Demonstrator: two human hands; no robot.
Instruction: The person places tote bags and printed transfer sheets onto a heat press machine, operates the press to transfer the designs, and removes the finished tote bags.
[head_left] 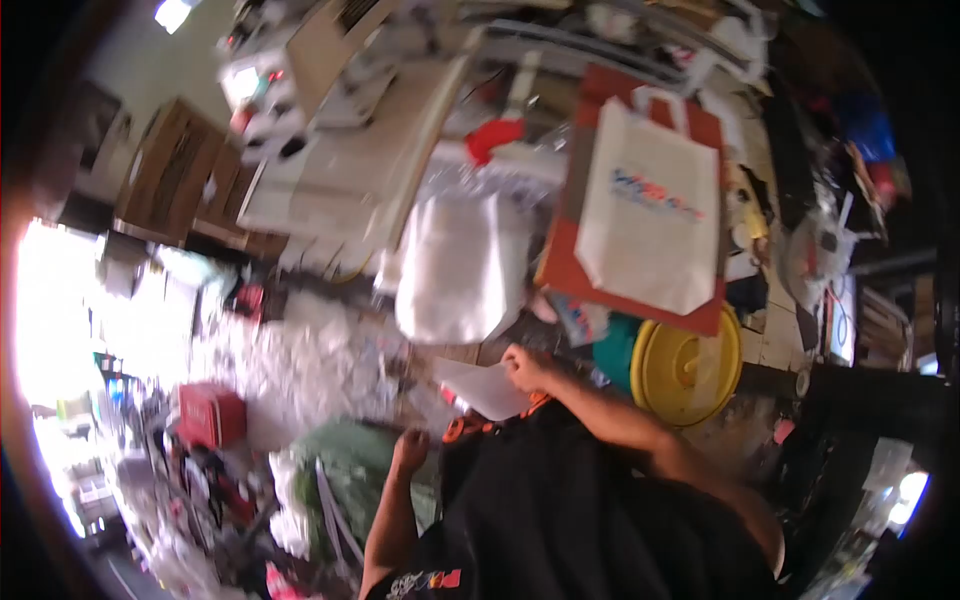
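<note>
My right hand (525, 368) is closed on the edge of a thin white sheet (488, 392), which hangs tilted in front of my waist. I cannot tell whether the sheet is paper or plastic. Lower and to the left, my left hand (410, 450) is curled into a loose fist beside my body, apart from the sheet; nothing shows in it, though it is blurred. Just beyond the sheet lies a stack of shiny clear plastic bags (463, 270). To its right, a white printed bag (652, 205) with handles lies flat on a reddish-brown board (568, 235).
A green tub with a yellow lid (690, 368) stands close to my right forearm. Crumpled clear plastic (310, 355) piles up on the left, near a red box (212, 415). A green sack (345, 465) lies by my left arm. Wooden cabinets (170, 175) stand farther back.
</note>
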